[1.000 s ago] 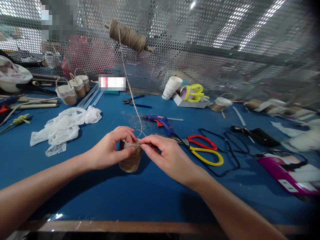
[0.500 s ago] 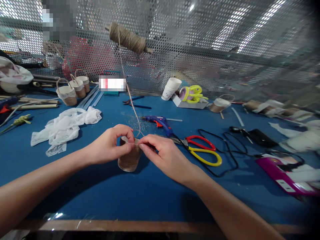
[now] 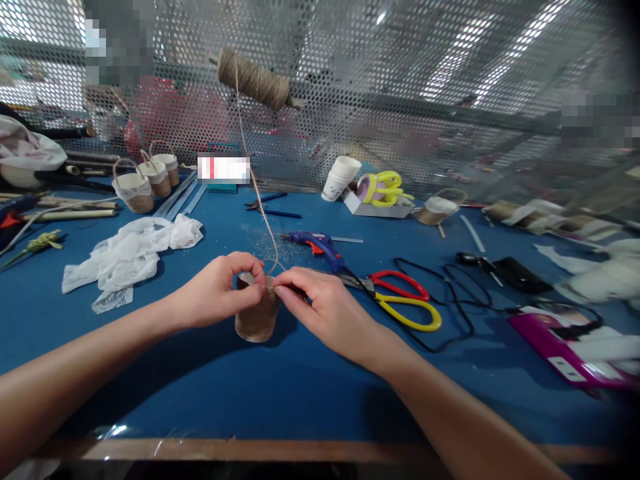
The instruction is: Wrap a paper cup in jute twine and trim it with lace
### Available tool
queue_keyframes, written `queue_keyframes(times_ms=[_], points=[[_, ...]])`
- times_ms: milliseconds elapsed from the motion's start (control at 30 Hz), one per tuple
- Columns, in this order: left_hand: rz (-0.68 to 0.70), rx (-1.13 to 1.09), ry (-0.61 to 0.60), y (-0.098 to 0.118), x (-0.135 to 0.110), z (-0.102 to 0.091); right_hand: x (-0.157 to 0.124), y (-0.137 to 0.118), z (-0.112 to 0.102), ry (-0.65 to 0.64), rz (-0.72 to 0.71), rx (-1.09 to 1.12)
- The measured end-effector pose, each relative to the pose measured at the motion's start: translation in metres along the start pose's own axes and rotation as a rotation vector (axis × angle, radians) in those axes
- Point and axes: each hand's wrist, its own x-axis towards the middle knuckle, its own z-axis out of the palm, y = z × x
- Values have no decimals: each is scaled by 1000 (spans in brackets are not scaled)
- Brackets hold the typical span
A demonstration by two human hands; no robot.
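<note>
Thumb now higher, the left hand pinches the round brown fibrous cup steady; the right hand pinches thin tan twine.

The left forearm and right forearm, both bare, are extended inward from either side, the left hand being held with curled fingers and thumb drawn close, while the thumb and forefinger of the right hand are pinched together just beside it.
</note>
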Motion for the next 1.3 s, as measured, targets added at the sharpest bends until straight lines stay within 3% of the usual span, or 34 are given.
queue_keyframes(times_ms=[167,333,400,533,633,700,767,867,967,1067,1300], points=[[-19,-56,1,-1,-2,-2,0,0,-2,33,32,22],[-98,-230,18,-8,-5,-3,0,10,-11,218,81,51],[-150,-337,21,-10,-6,-2,2,22,-16,265,162,-40],[-157,-424,18,-15,-6,2,9,63,-26,127,563,-458],[-56,-366,30,-20,-8,5,13,95,-29,33,645,-501],[18,-306,59,-23,-9,8,14,104,-30,-1,658,-500],[56,-253,84,-24,-10,10,15,97,-29,15,629,-494],[66,-198,113,-25,-11,12,14,63,-26,43,491,-420],[72,-164,130,-23,-11,13,10,24,-19,12,152,-45],[91,-141,127,-21,-11,14,7,3,-9,-14,-52,39],[61,-79,158,-20,-9,10,7,4,-5,-27,-27,64]])
